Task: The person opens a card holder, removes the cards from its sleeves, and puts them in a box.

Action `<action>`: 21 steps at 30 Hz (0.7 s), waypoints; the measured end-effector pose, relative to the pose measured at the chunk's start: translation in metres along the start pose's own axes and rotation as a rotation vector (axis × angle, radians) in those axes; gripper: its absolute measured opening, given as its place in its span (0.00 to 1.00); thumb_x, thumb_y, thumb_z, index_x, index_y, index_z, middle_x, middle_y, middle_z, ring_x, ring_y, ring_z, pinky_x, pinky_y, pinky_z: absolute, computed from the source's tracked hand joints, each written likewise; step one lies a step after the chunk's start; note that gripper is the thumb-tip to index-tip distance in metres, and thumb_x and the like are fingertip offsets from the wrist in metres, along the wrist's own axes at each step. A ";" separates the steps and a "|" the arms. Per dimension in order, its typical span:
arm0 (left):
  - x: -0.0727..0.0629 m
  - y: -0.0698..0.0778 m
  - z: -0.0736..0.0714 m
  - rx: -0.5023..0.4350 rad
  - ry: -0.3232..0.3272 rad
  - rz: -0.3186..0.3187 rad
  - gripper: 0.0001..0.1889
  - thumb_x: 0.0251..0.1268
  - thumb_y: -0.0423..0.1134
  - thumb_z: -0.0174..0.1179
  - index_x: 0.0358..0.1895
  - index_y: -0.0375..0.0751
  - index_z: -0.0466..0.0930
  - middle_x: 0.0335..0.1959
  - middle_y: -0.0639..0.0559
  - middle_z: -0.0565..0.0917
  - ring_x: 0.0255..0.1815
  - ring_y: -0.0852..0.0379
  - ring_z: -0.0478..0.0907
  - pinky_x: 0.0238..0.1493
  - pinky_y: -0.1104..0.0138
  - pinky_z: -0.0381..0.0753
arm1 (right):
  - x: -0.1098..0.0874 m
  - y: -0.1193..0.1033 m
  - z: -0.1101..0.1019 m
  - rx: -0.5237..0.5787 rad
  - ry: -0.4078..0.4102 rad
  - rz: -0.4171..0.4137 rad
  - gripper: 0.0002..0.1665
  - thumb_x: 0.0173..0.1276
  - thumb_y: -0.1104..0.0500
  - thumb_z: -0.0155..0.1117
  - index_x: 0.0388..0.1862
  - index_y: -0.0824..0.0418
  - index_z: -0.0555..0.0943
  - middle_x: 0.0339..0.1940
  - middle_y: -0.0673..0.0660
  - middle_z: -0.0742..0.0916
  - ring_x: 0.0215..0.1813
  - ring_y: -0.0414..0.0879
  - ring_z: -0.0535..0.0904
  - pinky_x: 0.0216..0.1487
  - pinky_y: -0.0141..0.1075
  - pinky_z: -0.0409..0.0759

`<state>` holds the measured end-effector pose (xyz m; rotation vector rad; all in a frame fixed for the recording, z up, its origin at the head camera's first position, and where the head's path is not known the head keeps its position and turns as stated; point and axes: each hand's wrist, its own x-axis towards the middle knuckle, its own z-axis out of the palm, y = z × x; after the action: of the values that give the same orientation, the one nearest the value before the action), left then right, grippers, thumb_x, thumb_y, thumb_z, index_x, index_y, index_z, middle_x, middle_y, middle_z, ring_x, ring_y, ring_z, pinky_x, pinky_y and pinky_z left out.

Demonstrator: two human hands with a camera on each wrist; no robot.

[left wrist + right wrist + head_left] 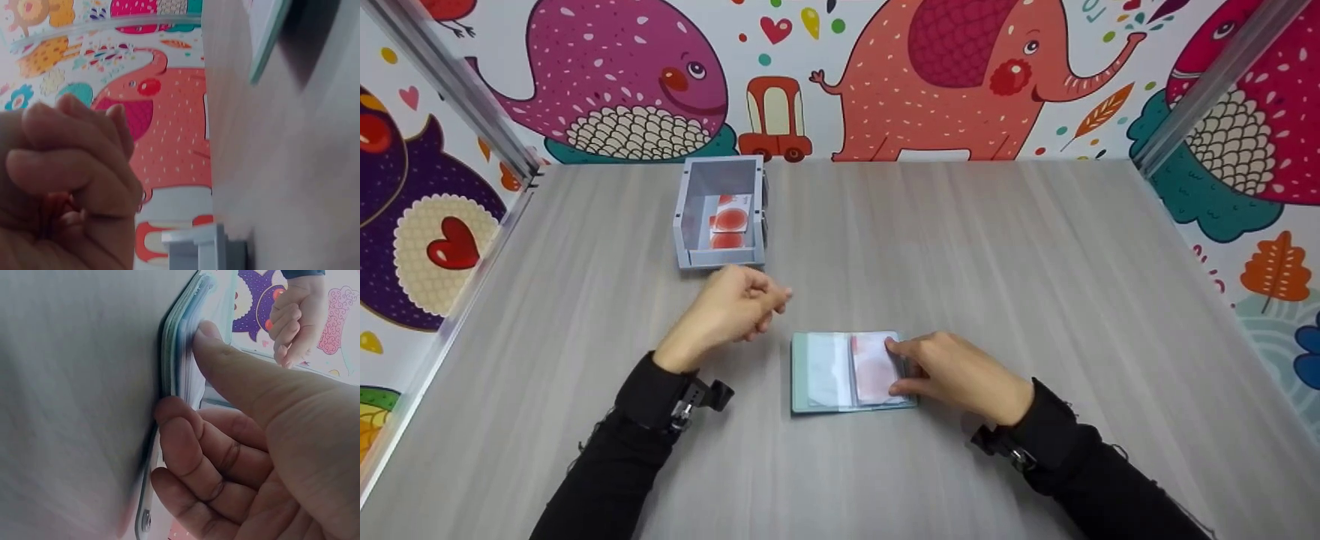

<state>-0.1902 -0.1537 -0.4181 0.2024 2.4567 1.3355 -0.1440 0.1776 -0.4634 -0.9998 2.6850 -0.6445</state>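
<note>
A small pale green card album [800, 373] lies spread on the table, with clear pockets. Its right pocket holds a whitish-pink card [874, 371]; the left one looks pale. My right hand [949, 373] grips the album's right side, index finger and thumb on the card's pocket. In the right wrist view, the thumb lies on top of the album [172, 363] and the other fingers curl at its edge. Left of the album, my left hand [733, 306] hovers with loosely curled fingers, and nothing shows between them. The left wrist view shows this hand [73, 174] too.
A grey open-front bin [720, 259] stands at the back left, just beyond my left hand. Inside lie red-and-white cards [730, 218]. Patterned walls [945, 75] with metal corner posts [1215, 90] bound the grey wood-look table [975, 247].
</note>
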 end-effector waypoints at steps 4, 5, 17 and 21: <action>-0.001 0.004 0.020 0.030 -0.076 0.020 0.15 0.80 0.42 0.63 0.37 0.33 0.88 0.15 0.55 0.78 0.14 0.62 0.71 0.18 0.72 0.69 | 0.000 0.000 0.000 -0.004 -0.005 0.000 0.38 0.68 0.53 0.80 0.69 0.73 0.80 0.19 0.43 0.75 0.23 0.30 0.61 0.25 0.25 0.62; -0.001 0.003 0.025 0.040 -0.096 0.025 0.15 0.80 0.41 0.64 0.36 0.33 0.89 0.15 0.56 0.78 0.14 0.63 0.72 0.18 0.73 0.69 | 0.000 0.000 0.000 -0.005 -0.005 -0.002 0.38 0.68 0.53 0.80 0.69 0.73 0.80 0.19 0.43 0.75 0.23 0.30 0.61 0.25 0.25 0.62; 0.000 -0.006 0.061 0.145 -0.214 0.029 0.16 0.70 0.40 0.73 0.23 0.44 0.80 0.10 0.60 0.75 0.10 0.66 0.71 0.15 0.75 0.68 | 0.001 0.001 0.000 -0.032 0.010 -0.033 0.35 0.68 0.53 0.80 0.66 0.73 0.82 0.20 0.46 0.79 0.24 0.30 0.62 0.26 0.25 0.65; 0.000 -0.008 0.064 0.158 -0.210 0.038 0.16 0.68 0.39 0.73 0.21 0.45 0.80 0.09 0.60 0.75 0.09 0.67 0.71 0.15 0.75 0.67 | 0.001 0.001 0.001 -0.049 0.035 -0.055 0.33 0.68 0.52 0.80 0.64 0.72 0.84 0.23 0.47 0.82 0.25 0.30 0.64 0.27 0.25 0.67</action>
<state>-0.1675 -0.1079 -0.4570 0.4076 2.3890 1.0743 -0.1452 0.1776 -0.4647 -1.0876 2.7247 -0.6152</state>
